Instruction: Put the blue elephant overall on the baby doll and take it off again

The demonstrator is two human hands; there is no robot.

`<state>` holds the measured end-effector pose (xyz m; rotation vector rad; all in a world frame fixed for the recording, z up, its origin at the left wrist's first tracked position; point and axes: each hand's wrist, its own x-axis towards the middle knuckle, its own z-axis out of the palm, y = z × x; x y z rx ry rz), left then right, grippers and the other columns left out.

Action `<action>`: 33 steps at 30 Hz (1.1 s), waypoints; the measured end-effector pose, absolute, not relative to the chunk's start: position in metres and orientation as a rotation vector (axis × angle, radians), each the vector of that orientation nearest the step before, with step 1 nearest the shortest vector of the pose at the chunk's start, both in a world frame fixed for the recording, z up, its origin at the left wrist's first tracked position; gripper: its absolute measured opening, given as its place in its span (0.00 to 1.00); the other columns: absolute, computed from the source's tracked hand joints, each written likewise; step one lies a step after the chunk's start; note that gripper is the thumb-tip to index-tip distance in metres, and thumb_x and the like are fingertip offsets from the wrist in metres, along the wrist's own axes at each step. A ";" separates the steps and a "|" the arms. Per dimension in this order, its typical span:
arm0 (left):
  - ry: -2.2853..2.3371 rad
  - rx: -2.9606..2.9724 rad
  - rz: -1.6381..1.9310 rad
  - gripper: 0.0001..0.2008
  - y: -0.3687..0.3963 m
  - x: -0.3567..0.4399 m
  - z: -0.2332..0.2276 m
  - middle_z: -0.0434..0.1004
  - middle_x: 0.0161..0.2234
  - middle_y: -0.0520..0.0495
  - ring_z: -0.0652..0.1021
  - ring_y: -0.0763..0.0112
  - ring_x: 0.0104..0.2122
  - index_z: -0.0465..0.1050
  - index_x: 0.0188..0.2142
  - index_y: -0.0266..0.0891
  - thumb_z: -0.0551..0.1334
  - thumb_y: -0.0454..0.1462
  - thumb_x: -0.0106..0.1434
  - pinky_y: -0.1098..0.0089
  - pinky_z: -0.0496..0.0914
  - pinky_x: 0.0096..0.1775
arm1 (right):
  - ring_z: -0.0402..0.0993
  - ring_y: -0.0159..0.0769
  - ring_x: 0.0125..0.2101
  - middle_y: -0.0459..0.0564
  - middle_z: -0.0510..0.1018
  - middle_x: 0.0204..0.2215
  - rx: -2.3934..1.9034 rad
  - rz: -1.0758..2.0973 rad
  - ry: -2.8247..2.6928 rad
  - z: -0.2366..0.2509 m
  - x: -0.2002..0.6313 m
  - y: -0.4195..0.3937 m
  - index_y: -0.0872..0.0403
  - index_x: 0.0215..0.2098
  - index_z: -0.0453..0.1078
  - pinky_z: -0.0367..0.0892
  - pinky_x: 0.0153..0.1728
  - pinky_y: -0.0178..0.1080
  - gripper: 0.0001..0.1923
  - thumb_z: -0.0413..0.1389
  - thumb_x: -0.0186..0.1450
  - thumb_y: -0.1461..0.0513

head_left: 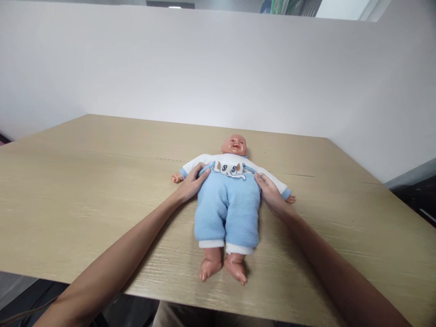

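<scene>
I am pressing my left hand (191,185) and right hand (271,193) against the waist of the baby doll (227,200) lying face-up between them (fingers at the blue fleece trousers (227,213)); next calls for pinching the waistband

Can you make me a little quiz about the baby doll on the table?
1. True or false: the baby doll lies face up on the wooden table.
2. Which colour are the doll's trousers? A red, B light blue, C green.
3. Fill in: the left hand and the right hand touch the doll at its ____.

Key: 1 true; 2 B; 3 waist, one hand on each side.
</scene>
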<state>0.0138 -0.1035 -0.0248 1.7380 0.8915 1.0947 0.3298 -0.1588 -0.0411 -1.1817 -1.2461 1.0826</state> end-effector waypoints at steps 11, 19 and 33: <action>0.786 1.478 1.064 0.17 -0.099 0.012 -0.042 0.76 0.46 0.47 0.73 0.57 0.50 0.75 0.45 0.42 0.66 0.52 0.70 0.61 0.65 0.58 | 0.68 0.51 0.71 0.50 0.79 0.65 -1.214 1.028 -1.102 -0.052 0.318 -0.167 0.46 0.58 0.77 0.57 0.76 0.53 0.30 0.61 0.68 0.37; 0.644 1.007 1.172 0.20 -0.108 0.034 -0.046 0.80 0.52 0.47 0.77 0.60 0.54 0.76 0.54 0.45 0.72 0.49 0.67 0.63 0.68 0.59 | 0.69 0.47 0.71 0.47 0.76 0.68 -1.102 1.226 -0.812 -0.049 0.306 -0.165 0.45 0.62 0.76 0.58 0.76 0.50 0.30 0.65 0.67 0.42; 0.720 1.195 1.027 0.20 -0.093 0.012 -0.041 0.84 0.46 0.44 0.80 0.57 0.45 0.83 0.49 0.39 0.73 0.51 0.65 0.62 0.70 0.51 | 0.79 0.45 0.56 0.50 0.84 0.53 -1.116 1.036 -1.053 -0.059 0.313 -0.157 0.47 0.49 0.76 0.71 0.63 0.45 0.24 0.64 0.67 0.39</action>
